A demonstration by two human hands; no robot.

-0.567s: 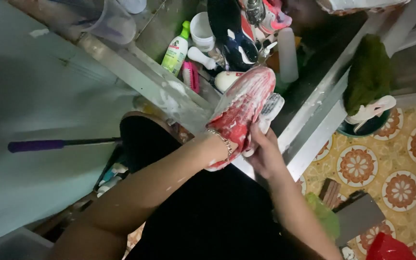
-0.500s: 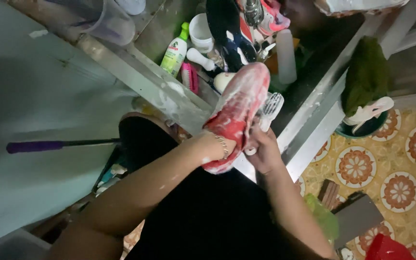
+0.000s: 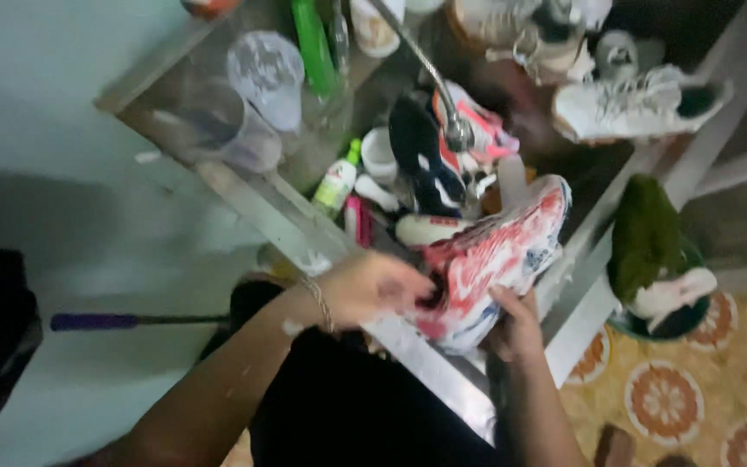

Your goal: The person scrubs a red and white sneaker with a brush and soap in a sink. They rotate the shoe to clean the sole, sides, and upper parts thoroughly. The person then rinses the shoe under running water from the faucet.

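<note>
In the head view, a red and white sneaker (image 3: 496, 259) sits at the centre of the frame, held over the edge of a metal sink (image 3: 304, 233). The left hand (image 3: 372, 287) grips its heel end, fingers tucked into the opening. The right hand (image 3: 516, 324) cups the sole from below, fingers curled around it. The shoe looks wet and blotchy, so by my judgement the washing is under way rather than finished; no brush shows in either hand.

Above it, the tap (image 3: 456, 130) hangs over a dark shoe (image 3: 425, 169) standing in the basin. A green-capped bottle (image 3: 336, 183) and a white cup (image 3: 379, 154) crowd the left part of the basin, leaving little free room. Clear plastic jugs (image 3: 257, 95) stand at upper left, white sneakers (image 3: 633, 95) at upper right, and a green cloth (image 3: 646, 233) lies at right.
</note>
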